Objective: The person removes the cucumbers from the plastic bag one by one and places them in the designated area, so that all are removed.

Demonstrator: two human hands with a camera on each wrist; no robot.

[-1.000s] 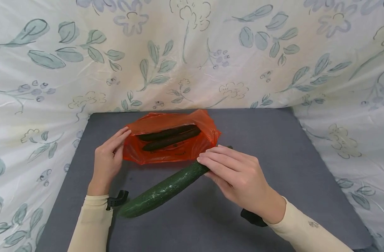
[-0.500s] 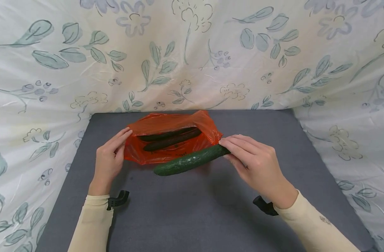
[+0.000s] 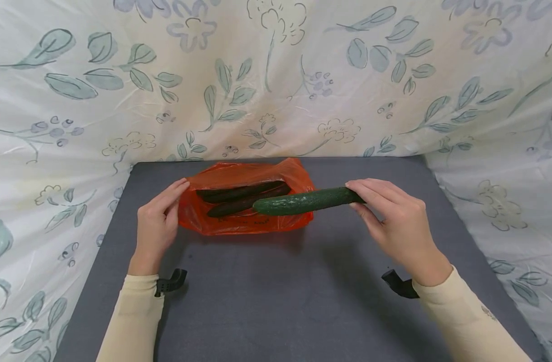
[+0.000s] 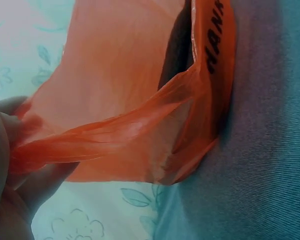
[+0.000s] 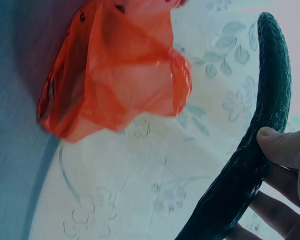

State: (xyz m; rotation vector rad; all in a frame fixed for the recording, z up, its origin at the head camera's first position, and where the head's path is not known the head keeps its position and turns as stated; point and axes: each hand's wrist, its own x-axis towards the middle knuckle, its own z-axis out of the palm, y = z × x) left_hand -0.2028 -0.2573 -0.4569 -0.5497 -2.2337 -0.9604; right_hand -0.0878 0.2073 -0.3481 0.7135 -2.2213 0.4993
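My right hand (image 3: pixel 391 216) grips a dark green cucumber (image 3: pixel 303 202) near its right end, thumb on one side and fingers on the other. The cucumber is held level, its free end pointing left and overlapping the mouth of a red plastic bag (image 3: pixel 240 229) in the head view. Two more cucumbers (image 3: pixel 249 202) lie side by side inside the bag. At the bag's left edge, my left hand (image 3: pixel 160 221) pinches the gathered plastic, as the left wrist view shows at the fingers (image 4: pixel 47 182). Black lettering marks the bag's front.
The bag stands near the back of a dark grey table (image 3: pixel 267 301). A white cloth (image 3: pixel 276 100) with printed leaves and flowers hangs behind and along both sides. Each wrist wears a black strap mount (image 3: pixel 172 282).
My right hand has moved right and away from me with the cucumber, which has swung from slanting toward me to nearly level before the bag's opening. The left hand has stayed at the bag.
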